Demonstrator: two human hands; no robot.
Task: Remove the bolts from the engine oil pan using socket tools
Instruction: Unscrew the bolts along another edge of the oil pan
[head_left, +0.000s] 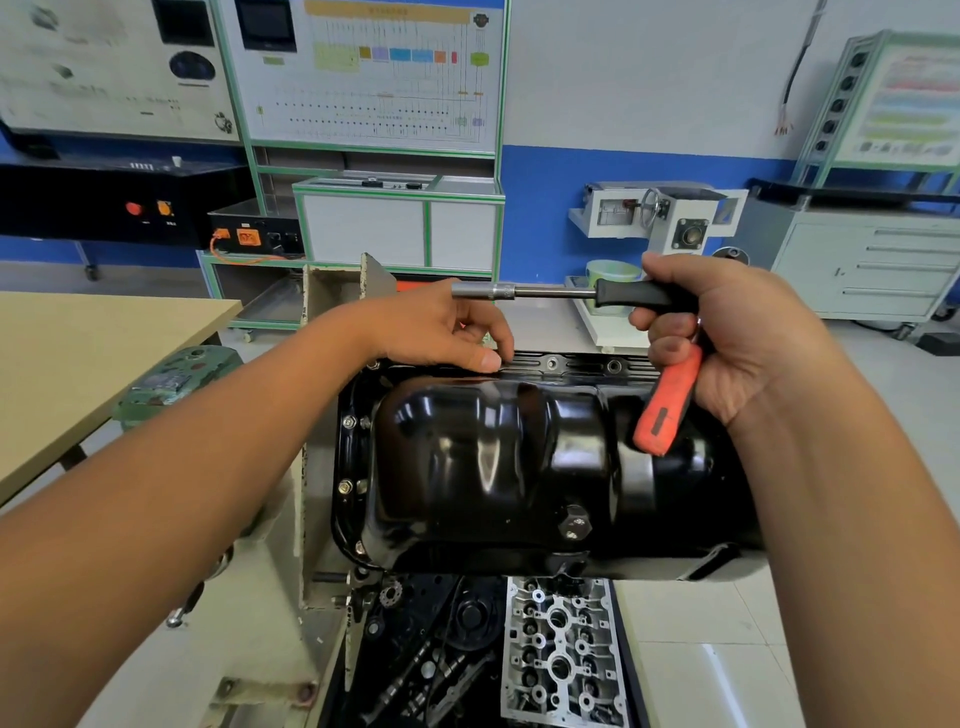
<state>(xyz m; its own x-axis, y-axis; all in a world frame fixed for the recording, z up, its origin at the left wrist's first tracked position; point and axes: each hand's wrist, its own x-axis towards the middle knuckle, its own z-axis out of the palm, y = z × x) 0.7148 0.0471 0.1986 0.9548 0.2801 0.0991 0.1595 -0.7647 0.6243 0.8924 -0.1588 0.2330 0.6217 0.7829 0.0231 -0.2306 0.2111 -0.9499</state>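
Right hand up high, over the far right end of the oil pan, fingers curled tight round two tools at once. Black-handled socket driver lying flat and pointing left, its silver tip almost at the left hand. Orange-handled tool hanging down from the same fist, slanting toward the pan.

Left hand lower, on the far rim of the pan, fingers bent, fingertips down on the metal edge. Holding a bolt or not: cannot tell.

Oil pan black and shiny, lying long from left to right, right under both hands. Empty bolt holes along the far rim, between the two hands. Bolts still sitting down the left short edge, nearer to the left hand, well apart from the driver tip. Big drain plug on the near side.

Probably next: driver down and left to reach those bolts. Left arm crossing that way, so maybe in the path.

Cylinder head below. Tan worktop off to the left.
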